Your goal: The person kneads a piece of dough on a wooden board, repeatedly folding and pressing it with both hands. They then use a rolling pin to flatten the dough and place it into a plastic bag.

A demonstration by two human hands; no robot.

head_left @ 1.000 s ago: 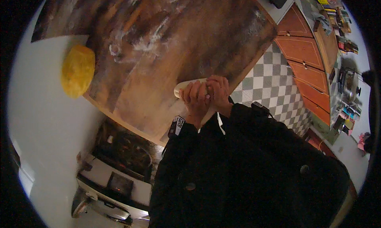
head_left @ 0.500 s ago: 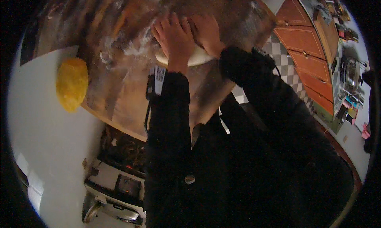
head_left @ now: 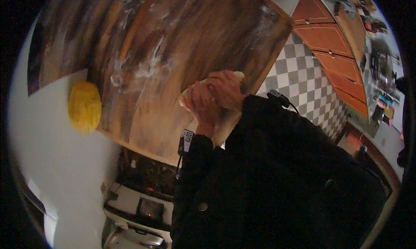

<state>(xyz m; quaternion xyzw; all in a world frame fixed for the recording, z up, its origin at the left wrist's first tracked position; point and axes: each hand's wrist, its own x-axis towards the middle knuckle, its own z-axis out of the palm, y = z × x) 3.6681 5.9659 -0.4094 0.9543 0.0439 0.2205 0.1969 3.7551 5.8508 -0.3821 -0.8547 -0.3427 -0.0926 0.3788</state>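
A pale lump of dough (head_left: 238,75) lies on the floured wooden board (head_left: 151,114), close to its near right side. My left hand (head_left: 202,102) is wrapped over the dough's left part, fingers bent around its far side. Just to the right, my right hand (head_left: 227,89) grips the other part the same way. The two hands touch, and they hide most of the dough; only its ends and a strip along the far side show.
Streaks of white flour (head_left: 149,67) mark the board's middle. A yellow oval object (head_left: 85,108) is beyond the board's left edge. Below stands a stove (head_left: 143,197). Orange-brown drawers (head_left: 325,41) and a checkered floor (head_left: 299,71) are at the right.
Both hands have come toward my body with the dough. Earlier they lay stretched out over it farther up the board; now the fingers are curled around it.
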